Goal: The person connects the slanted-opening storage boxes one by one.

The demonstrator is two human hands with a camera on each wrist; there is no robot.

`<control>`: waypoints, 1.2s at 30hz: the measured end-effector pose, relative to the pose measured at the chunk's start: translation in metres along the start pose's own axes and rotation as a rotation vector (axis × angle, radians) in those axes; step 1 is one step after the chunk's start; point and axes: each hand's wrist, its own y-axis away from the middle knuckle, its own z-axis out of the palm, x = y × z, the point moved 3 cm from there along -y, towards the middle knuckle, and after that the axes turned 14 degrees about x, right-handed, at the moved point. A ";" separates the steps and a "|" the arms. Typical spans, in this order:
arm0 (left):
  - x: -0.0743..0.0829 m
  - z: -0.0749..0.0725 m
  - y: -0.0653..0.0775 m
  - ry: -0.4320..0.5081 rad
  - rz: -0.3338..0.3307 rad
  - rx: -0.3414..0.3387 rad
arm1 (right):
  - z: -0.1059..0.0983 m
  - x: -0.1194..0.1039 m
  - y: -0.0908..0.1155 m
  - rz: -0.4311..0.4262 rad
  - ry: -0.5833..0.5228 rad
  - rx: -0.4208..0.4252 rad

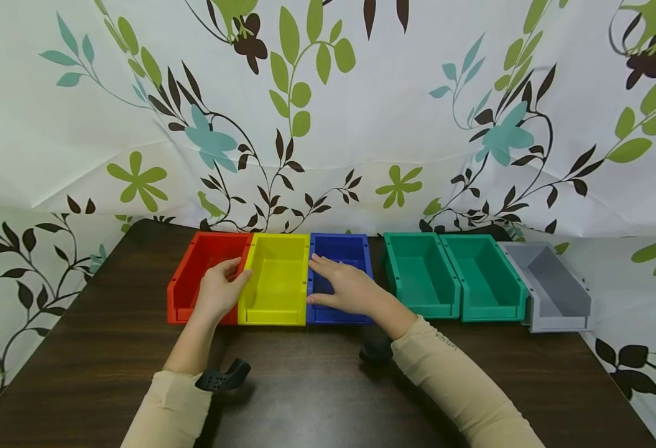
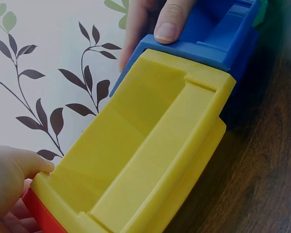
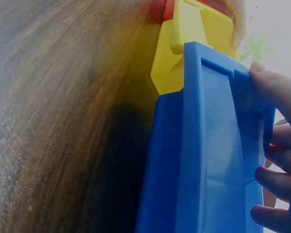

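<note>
The open-fronted yellow plastic bin [image 1: 272, 317] lay between the two hands near the surface's far edge, touching an open-fronted red plastic bin [image 1: 184, 315] on its left and an open-fronted blue plastic bin [image 1: 336, 318] on its right. The left hand [image 1: 219, 291] was over the red bin, its thumb touching the yellow bin's left rim. Its thumb and fingers stood apart; with the fingers partly hidden, I could not tell whether that grip was clamped on the adjoining walls. The right hand [image 1: 350, 289] reached across the blue bin to its left rim, the grip apart, thumb and fingers spread.

Beyond a narrow gap, two green plastic bins [image 1: 429, 311] stood side by side, then a grey plastic bin [image 1: 558, 323] near the surface's right edge. The dark brown wood-grain surface [image 1: 294, 398] met a white cloth backdrop [image 1: 372, 112] printed with green, brown and teal leaves.

Both forearms, in cream sleeves [image 1: 168, 404], came in from the near edge and angled toward each other. A black curved device [image 1: 227, 376] sat at the left wrist.
</note>
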 end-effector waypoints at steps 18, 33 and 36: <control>0.001 0.001 0.001 -0.014 -0.023 0.003 | 0.005 0.001 0.002 0.020 -0.011 0.005; 0.000 0.002 0.003 -0.007 -0.031 0.004 | 0.007 -0.002 0.009 0.039 0.022 0.009; -0.001 0.002 0.003 -0.003 -0.039 0.017 | 0.010 -0.003 0.008 0.046 0.044 0.007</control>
